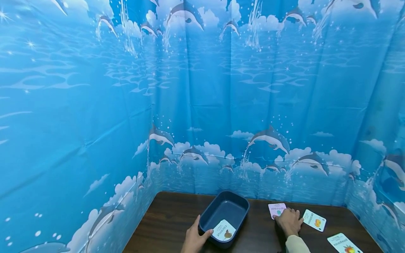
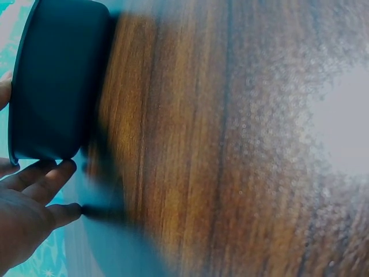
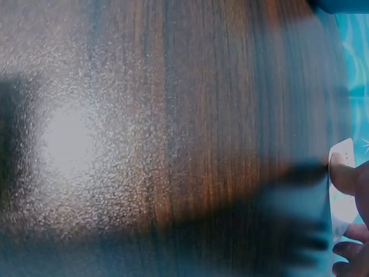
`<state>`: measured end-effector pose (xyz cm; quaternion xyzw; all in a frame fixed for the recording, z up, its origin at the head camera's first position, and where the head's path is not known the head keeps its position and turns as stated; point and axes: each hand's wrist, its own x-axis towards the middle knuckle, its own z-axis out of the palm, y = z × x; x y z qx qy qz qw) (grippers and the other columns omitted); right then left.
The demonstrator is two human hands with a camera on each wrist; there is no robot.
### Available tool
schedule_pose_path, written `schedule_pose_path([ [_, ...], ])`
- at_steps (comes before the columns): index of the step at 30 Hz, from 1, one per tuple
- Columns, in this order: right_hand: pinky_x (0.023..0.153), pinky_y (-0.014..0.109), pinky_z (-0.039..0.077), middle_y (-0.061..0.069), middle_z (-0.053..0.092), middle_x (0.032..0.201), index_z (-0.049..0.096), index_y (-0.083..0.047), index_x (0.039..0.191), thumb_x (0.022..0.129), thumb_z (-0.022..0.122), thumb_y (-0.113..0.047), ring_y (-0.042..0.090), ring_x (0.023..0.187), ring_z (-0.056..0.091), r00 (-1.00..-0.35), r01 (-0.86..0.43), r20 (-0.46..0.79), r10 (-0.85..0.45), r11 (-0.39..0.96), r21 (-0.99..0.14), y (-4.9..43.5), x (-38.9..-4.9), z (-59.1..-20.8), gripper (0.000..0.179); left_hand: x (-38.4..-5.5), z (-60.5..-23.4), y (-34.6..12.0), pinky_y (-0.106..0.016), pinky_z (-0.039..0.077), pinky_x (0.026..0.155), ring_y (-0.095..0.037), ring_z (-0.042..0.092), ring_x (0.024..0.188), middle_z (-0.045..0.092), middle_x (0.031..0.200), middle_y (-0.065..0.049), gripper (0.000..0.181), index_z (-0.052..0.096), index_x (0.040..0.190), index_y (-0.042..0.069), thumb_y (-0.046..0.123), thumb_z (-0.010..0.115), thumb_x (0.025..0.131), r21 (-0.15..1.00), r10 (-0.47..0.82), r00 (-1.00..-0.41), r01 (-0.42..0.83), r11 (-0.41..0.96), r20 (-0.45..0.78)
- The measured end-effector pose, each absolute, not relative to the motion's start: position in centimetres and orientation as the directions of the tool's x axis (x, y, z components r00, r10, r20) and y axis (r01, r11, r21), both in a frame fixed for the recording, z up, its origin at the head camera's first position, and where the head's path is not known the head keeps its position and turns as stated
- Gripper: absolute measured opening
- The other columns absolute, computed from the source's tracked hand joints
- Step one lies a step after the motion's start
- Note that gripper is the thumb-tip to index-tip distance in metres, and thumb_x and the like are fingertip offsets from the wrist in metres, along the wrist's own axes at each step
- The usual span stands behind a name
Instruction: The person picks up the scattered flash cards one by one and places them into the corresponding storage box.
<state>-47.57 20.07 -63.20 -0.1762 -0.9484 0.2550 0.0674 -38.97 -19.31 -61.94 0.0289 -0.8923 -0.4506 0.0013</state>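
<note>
A dark blue rectangular tub stands on the table, its near left corner in my left hand. The thumb lies over the rim, and in the left wrist view the fingers press the outer wall. Inside the tub's near end is a white coconut card. My right hand pinches a pink raincoat card by its near part, covering some of it. In the right wrist view, the thumb lies over the card's face and the other fingers are at its lower edge.
Just right of my right hand lies a white card with orange fruit. Another fruit card is nearer the table's right front. Behind the dark wooden table hangs a blue dolphin curtain, which also runs along both sides.
</note>
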Motion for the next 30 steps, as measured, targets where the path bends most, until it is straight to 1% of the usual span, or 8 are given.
schedule_pose_path([
  [3,0.113,0.072,0.033,0.044,0.060,0.118,0.051,0.026,0.122,0.084,0.086,-0.022,0.057,0.125,0.050,-0.931,0.285,0.046,0.363,0.797,-0.533,20.0,-47.4,-62.7,0.071,-38.9,-61.8,-19.2,-0.071,0.050,0.104,-0.061,0.057,0.133,0.052,0.149,-0.044,0.102,0.038,0.158,-0.014,0.053,0.081,0.094,0.802,-0.065,-0.998,-0.059,0.594,-0.025],
  [7,0.102,0.067,0.043,0.042,0.061,0.114,0.049,0.022,0.120,0.084,0.083,-0.012,0.057,0.114,0.058,-0.926,0.277,0.046,0.374,0.757,-0.592,19.9,-47.1,-62.2,0.061,-38.8,-61.8,-19.1,-0.071,0.051,0.103,-0.060,0.057,0.133,0.052,0.149,-0.044,0.101,0.038,0.158,-0.014,0.052,0.080,0.095,0.802,-0.064,-0.998,-0.048,0.595,-0.012],
  [10,0.091,0.065,0.052,0.041,0.060,0.113,0.048,0.019,0.123,0.083,0.079,-0.005,0.057,0.106,0.062,-0.924,0.263,0.049,0.378,0.725,-0.637,19.9,-46.9,-61.9,0.056,-38.8,-61.7,-19.1,-0.071,0.050,0.104,-0.060,0.057,0.133,0.052,0.149,-0.044,0.100,0.038,0.159,-0.013,0.051,0.081,0.095,0.804,-0.063,-0.998,-0.041,0.593,-0.004],
  [13,0.085,0.065,0.054,0.040,0.059,0.110,0.047,0.019,0.125,0.083,0.074,-0.001,0.057,0.099,0.064,-0.931,0.225,0.075,0.357,0.725,-0.651,20.1,-46.8,-61.9,0.054,-38.8,-61.8,-19.0,-0.071,0.050,0.104,-0.060,0.057,0.134,0.051,0.150,-0.044,0.100,0.038,0.159,-0.013,0.050,0.081,0.095,0.803,-0.067,-0.998,-0.043,0.594,-0.003],
  [18,0.088,0.066,0.053,0.041,0.060,0.112,0.049,0.019,0.130,0.083,0.069,0.003,0.058,0.099,0.064,-0.934,0.178,0.114,0.338,0.719,-0.672,20.2,-46.5,-62.0,0.053,-38.5,-61.7,-19.0,-0.070,0.051,0.104,-0.059,0.058,0.133,0.052,0.149,-0.043,0.099,0.038,0.159,-0.013,0.048,0.082,0.094,0.802,-0.064,-0.998,-0.027,0.597,0.014],
  [23,0.089,0.064,0.054,0.042,0.063,0.116,0.052,0.017,0.134,0.086,0.066,0.006,0.054,0.100,0.065,-0.926,0.188,0.103,0.363,0.681,-0.708,19.9,-46.5,-61.6,0.051,-38.3,-61.7,-19.1,-0.070,0.052,0.103,-0.059,0.059,0.132,0.052,0.148,-0.044,0.099,0.038,0.158,-0.014,0.047,0.082,0.094,0.807,-0.050,-0.998,-0.002,0.591,0.034],
  [30,0.087,0.062,0.056,0.042,0.065,0.120,0.057,0.016,0.135,0.088,0.064,0.009,0.051,0.101,0.067,-0.918,0.191,0.102,0.383,0.654,-0.732,19.7,-46.2,-60.8,0.049,-38.2,-61.7,-19.3,-0.070,0.052,0.102,-0.057,0.060,0.131,0.053,0.148,-0.044,0.098,0.037,0.158,-0.015,0.046,0.082,0.095,0.814,-0.044,-0.997,0.028,0.580,0.065],
])
